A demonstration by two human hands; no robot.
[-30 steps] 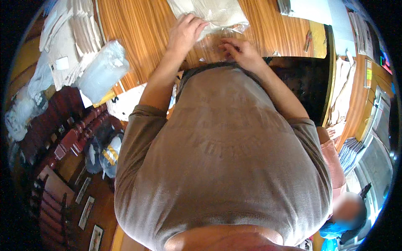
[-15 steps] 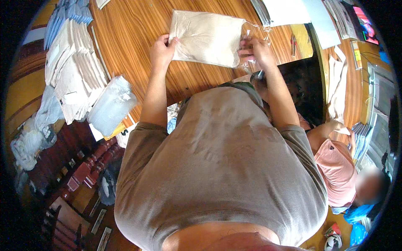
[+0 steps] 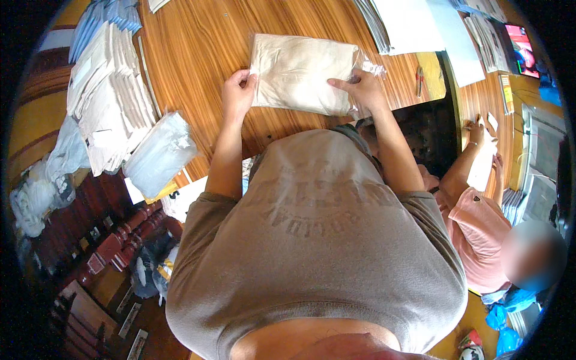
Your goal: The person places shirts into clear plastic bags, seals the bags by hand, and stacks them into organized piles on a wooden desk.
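A folded cream cloth lies inside a clear plastic bag above the wood-grain table. My left hand pinches the bag's left edge between thumb and fingers. At the other end, my right hand grips the bag near its loose, crinkled plastic end. Its thumb lies across the cloth's right part, while the fingers are partly hidden behind the bag. The near edge of the packed cloth is close to the table's front edge.
Left of me stand stacked cream folded cloths, blue folded pieces and a bundle of clear bags. Red-handled pliers and white sheets lie to the right. A co-worker in pink handles pale cloth at the far right.
The bagged cloth sits lower in view and is more level. My right hand has moved from inside the loose plastic end to gripping the bag, thumb over the cloth. The co-worker's arms have shifted.
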